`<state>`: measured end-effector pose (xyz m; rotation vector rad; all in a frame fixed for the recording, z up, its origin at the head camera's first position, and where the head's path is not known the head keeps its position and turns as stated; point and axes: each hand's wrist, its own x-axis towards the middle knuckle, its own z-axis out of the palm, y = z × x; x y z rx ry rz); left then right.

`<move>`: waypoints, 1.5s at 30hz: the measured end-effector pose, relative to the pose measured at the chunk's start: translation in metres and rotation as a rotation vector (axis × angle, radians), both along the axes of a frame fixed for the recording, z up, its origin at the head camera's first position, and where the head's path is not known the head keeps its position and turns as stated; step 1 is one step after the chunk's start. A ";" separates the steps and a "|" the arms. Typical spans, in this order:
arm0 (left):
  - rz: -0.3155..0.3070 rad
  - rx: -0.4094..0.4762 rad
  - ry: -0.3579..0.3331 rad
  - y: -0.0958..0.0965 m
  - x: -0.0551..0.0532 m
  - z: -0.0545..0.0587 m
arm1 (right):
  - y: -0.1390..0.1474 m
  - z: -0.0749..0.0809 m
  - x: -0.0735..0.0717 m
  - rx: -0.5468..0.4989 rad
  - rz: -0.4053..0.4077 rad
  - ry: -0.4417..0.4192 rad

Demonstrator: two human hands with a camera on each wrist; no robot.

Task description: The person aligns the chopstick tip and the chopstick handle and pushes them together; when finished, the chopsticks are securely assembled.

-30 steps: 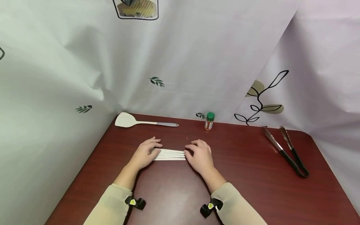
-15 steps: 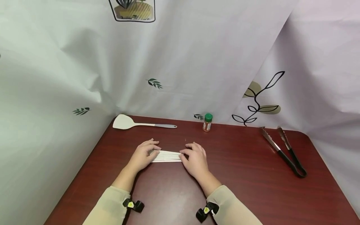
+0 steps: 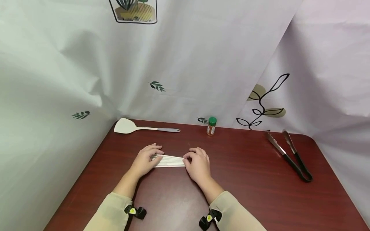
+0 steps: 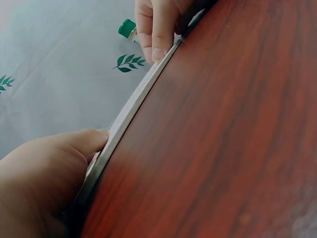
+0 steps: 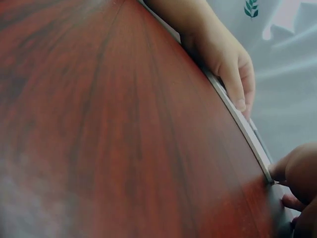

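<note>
A flat bundle of thin white parallel strips (image 3: 169, 161) lies on the table between both hands, its strips drawn closer together toward the right end. My left hand (image 3: 145, 161) holds its left end, thumb over the near side and fingers at the far side. My right hand (image 3: 198, 165) pinches the narrower right end between thumb and fingers. Seen low in the left wrist view, the bundle (image 4: 130, 106) is a thin pale edge with my left thumb (image 4: 94, 141) against it. Both ends are partly hidden by the hands.
Behind the hands lie a white spatula (image 3: 125, 126) with a grey handle and a green-capped spice jar (image 3: 211, 126), which stands upright. Metal tongs (image 3: 289, 157) with black handles lie open at the right. A white patterned cloth (image 3: 185, 64) hangs behind the dark red table (image 3: 245, 179).
My right hand has shifted slightly left and closed more on the bundle's right end. The left hand keeps its place. The head view has turned a little.
</note>
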<state>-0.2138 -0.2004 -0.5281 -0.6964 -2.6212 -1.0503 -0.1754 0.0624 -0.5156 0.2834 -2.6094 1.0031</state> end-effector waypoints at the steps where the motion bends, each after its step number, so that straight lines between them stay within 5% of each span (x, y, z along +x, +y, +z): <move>1: 0.001 0.003 -0.001 0.000 0.000 0.000 | 0.000 0.000 0.000 -0.005 0.000 -0.011; 12: 0.021 0.002 -0.008 0.001 0.003 -0.002 | -0.001 -0.006 0.001 -0.001 -0.008 -0.019; 18: 0.082 0.047 0.033 0.002 0.004 -0.001 | 0.000 -0.009 0.002 -0.020 -0.023 0.004; 27: 0.115 0.084 0.118 0.000 0.001 0.000 | 0.005 -0.007 -0.004 -0.071 0.081 0.144; 34: 0.048 0.063 0.208 0.006 -0.002 -0.002 | 0.017 -0.009 -0.005 -0.078 0.141 0.292; 45: -0.035 0.066 0.294 0.011 -0.001 0.001 | 0.033 -0.009 0.001 -0.061 0.166 0.297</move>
